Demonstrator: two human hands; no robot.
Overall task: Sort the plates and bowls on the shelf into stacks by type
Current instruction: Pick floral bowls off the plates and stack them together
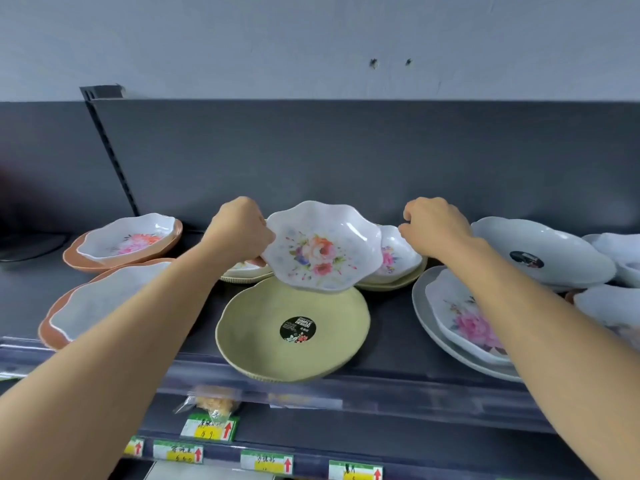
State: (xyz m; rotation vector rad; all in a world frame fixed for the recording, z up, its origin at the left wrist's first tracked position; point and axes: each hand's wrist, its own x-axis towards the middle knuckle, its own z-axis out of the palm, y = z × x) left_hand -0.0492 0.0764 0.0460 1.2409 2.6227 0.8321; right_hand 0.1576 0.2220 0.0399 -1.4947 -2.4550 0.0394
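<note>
Left hand is closed round the left rim of a floral bowl, with the thumb under the edge and the fingers curled over it. The bowl is held up off the shelf, at the middle, above the far edge of a yellow-green plate. Whether its low rim touches that plate cannot be told.

Right hand is seen with fingers curled, just right of the held bowl, over a 2nd floral bowl behind it. Whether that rim is pinched or only neared cannot be told.

The held bowl is white and shallow, with a wavy scalloped rim and a print of pink, orange and purple flowers in the well. It is tilted, far rim raised, inside turned toward the camera. Outline is near round, slightly wider left to right.

The yellow-green plate lies flat at the shelf's front edge, with 1 round black sticker at its centre. The 2nd floral bowl sits on a pale yellow plate.

At far left, 1 floral bowl is nested in an orange plate. In front of it, a white scalloped bowl lies on another orange plate, partly hidden by the left forearm.

At right, a floral bowl lies on a grey plate. Behind it sits a large white bowl.

Price tags are clipped to the rails below.
</note>
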